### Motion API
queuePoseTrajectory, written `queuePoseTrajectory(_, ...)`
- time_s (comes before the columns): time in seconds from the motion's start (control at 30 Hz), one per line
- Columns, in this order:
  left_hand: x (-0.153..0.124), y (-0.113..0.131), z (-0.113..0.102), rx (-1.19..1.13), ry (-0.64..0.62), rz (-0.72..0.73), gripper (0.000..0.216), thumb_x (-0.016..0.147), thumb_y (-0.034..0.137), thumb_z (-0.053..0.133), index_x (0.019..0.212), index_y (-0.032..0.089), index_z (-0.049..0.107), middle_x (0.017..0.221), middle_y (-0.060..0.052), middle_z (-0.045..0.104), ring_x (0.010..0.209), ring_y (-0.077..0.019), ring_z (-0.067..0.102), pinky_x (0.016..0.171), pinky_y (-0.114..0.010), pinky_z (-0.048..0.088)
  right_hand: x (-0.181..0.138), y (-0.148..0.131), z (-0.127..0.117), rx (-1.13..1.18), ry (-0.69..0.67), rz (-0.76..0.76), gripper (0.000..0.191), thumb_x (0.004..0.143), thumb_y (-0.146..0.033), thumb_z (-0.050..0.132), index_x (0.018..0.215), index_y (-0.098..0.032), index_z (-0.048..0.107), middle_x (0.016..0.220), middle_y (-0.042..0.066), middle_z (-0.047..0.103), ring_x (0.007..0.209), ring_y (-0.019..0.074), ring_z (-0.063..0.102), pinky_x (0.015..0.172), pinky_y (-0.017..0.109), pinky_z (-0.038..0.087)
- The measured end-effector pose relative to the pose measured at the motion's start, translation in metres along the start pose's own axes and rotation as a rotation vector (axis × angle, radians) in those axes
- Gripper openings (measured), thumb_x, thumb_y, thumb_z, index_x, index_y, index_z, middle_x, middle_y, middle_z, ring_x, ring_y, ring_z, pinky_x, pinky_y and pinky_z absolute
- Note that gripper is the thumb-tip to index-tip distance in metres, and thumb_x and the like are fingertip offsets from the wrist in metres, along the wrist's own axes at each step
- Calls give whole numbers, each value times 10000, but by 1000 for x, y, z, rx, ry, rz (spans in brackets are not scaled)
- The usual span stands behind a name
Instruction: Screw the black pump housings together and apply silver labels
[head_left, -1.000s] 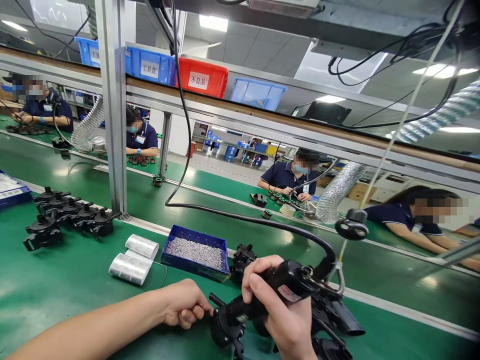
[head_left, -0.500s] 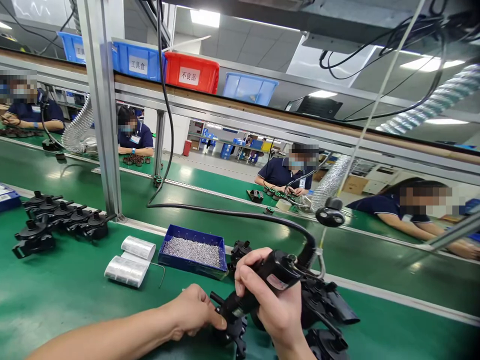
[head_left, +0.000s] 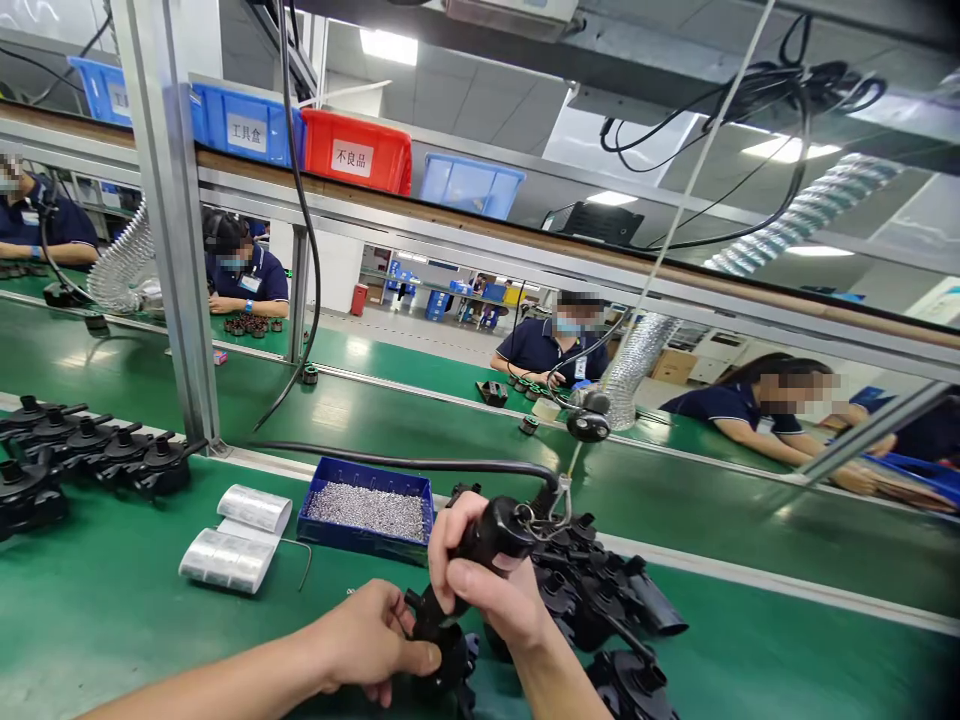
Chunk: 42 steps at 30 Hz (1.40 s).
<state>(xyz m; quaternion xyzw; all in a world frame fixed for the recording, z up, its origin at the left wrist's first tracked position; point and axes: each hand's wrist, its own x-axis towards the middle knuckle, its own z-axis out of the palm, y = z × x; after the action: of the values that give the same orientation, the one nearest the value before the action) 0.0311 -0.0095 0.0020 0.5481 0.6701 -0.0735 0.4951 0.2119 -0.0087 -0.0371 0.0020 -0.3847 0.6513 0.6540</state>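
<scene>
Left hand (head_left: 371, 640): fingers closed on a black housing (head_left: 454, 655) at the green worktop (head_left: 112, 625). Right hand (head_left: 491, 585): wrapped round a black driver (head_left: 495, 525), nose down at the housing; its label illegible. Beyond: silvery roll (head_left: 229, 560), blue tray (head_left: 360, 541) of small metal pieces. Overhead: blue bin (head_left: 276, 142) marked 工具盒, red bin (head_left: 390, 168) marked 不良品; a metal post (head_left: 161, 210) partly hides another blue bin (head_left: 96, 92).

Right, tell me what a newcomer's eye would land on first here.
Probably the black corded tool at bottom centre, gripped in the right hand over a black part that the left hand holds. Next, the red bin up on the shelf, between blue ones, and the blue tray of small silvery pieces on the green bench just beyond the hands.
</scene>
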Motion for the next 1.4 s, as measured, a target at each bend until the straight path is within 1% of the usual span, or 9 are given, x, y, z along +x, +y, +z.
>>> queuePoseTrajectory(0.13,7,5,-3,-35,2,-94,396,661,294,838,803,157,494,605,0,534,453,-142,561,347,-189,391,3,-4,16,-229,489,-2,615,764,-618,817,931,-130,481,656,5,586,560,61,598,575,153,518)
queuePoseTrajectory(0.2,10,8,-5,-50,-35,-124,363,597,264,836,717,138,517,603,-33,541,478,-164,596,351,-191,415,4,-3,21,-259,602,7,696,726,-686,819,995,-129,501,689,7,588,578,59,598,587,160,527)
queuePoseTrajectory(0.33,12,11,-5,-75,-58,-135,282,601,215,798,708,108,560,651,-91,602,490,-169,615,373,-194,460,0,7,13,-156,353,-65,671,759,-604,786,1183,-191,470,903,4,620,716,34,631,699,165,567)
queuePoseTrajectory(0.5,12,4,0,-84,17,-91,402,772,127,763,1076,139,500,759,-15,639,482,-140,609,387,-194,478,-3,13,1,284,83,-23,642,698,-591,700,1182,-194,556,982,18,611,602,96,644,590,206,507)
queuePoseTrajectory(0.73,10,3,0,-29,-7,-85,351,858,111,699,1137,140,487,789,0,621,484,-121,584,387,-200,469,1,15,8,154,256,-161,809,709,-878,689,1096,-193,500,803,-33,559,467,40,535,466,153,411)
queuePoseTrajectory(0.87,7,4,-1,-11,1,-79,322,875,102,703,1092,143,468,767,13,607,490,-117,586,402,-194,478,3,22,6,75,352,-170,664,772,-710,759,1023,-182,445,674,-50,524,434,56,508,443,153,392)
queuePoseTrajectory(1.03,7,16,-4,-37,-2,-180,254,871,70,676,1021,128,479,766,-6,602,514,-129,606,431,-233,538,9,17,9,49,352,-116,749,719,-753,776,1001,-181,382,701,-52,556,444,62,529,457,155,409)
queuePoseTrajectory(1.17,6,33,-5,-48,59,-276,337,851,17,692,1044,130,440,798,-18,642,570,-144,638,474,-286,591,10,8,12,29,336,-159,735,726,-756,769,971,-148,436,755,-28,581,466,46,546,466,133,411)
queuePoseTrajectory(1.4,0,44,-5,-59,70,-316,431,834,0,658,1156,148,412,800,24,631,602,-157,659,558,-334,625,12,3,13,-1,340,-131,771,719,-801,735,989,-107,538,585,-12,520,473,34,492,515,149,401)
